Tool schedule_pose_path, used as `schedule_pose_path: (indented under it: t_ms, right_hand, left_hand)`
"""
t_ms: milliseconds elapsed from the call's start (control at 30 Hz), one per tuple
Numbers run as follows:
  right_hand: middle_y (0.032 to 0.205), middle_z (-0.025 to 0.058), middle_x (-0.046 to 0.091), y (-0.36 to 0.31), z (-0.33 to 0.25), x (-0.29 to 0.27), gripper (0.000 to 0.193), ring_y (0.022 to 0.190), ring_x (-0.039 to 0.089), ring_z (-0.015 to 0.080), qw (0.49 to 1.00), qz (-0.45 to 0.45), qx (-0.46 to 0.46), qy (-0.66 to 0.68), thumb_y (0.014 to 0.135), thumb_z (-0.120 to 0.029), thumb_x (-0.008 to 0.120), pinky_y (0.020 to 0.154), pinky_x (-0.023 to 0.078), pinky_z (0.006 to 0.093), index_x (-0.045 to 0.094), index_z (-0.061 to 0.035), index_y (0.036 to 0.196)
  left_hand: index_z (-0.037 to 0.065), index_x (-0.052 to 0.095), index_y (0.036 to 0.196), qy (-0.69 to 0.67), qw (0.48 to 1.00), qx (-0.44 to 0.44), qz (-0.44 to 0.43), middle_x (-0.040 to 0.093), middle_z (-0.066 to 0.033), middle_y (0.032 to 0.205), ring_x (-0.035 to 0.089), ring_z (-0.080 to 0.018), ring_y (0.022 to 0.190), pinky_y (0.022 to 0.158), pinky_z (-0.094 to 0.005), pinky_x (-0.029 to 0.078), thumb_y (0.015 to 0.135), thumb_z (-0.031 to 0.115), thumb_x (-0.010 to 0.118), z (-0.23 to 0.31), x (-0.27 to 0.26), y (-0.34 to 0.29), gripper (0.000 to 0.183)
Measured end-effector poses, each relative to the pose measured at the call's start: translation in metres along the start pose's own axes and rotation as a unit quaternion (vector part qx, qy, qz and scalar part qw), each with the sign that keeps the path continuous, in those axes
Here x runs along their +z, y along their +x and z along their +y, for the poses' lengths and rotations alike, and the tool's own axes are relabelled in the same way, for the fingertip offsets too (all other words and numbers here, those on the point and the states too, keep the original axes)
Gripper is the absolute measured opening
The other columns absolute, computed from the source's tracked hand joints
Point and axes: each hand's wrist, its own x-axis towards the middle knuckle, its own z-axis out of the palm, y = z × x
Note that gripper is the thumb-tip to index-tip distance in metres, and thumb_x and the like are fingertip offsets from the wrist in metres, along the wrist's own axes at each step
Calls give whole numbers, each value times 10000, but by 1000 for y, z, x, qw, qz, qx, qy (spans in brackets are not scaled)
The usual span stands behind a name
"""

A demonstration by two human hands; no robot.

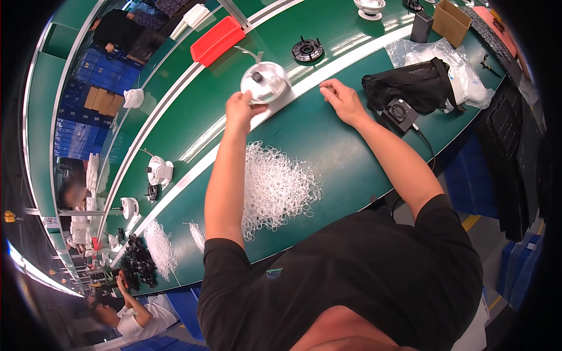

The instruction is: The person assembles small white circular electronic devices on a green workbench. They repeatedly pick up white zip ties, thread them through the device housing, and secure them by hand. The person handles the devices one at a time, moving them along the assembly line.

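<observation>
My left hand [240, 110] grips the near edge of a round white plastic housing [273, 88] with a black part on its face. The housing is tilted over the pale rail between the near tabletop and the green belt, slightly blurred. My right hand [345, 104] is beside the rail, its fingers loosely bent and apart, with nothing visible in them. Between my forearms, a large heap of white looped ties [275, 190] lies on the green tabletop. Beyond the hands, a black round grille [307, 51] rests on the belt.
A red bin [218, 41] stands on the far side. At right are a black mesh bag [410, 88], a small black fan [400, 114] with a cable, clear plastic bags [468, 82] and a cardboard box [451, 22]. More white housings [159, 171] sit leftward; a co-worker [137, 316] sits lower left.
</observation>
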Motion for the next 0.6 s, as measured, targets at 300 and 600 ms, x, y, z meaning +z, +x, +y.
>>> schedule_pose_path:
  t_ms: [300,600]
  right_hand:
    - [879,46,621,-9,-40,-11,306,673,541,138,994,-4,-96,-48,880,-199,719,652,476,294,554,-56,1095]
    - [752,50,566,-94,-234,-18,286,630,547,239,790,-40,-609,57,789,-200,786,588,488,319,597,-92,975]
  left_hand:
    - [-118,482,1129,-116,982,-26,145,595,-242,1061,682,-328,846,699,-369,622,1004,265,563,-19,-29,64,411]
    - [1,665,930,389,891,162,-168,673,-53,830,618,-115,698,639,-287,497,896,159,712,9,9,-96,168]
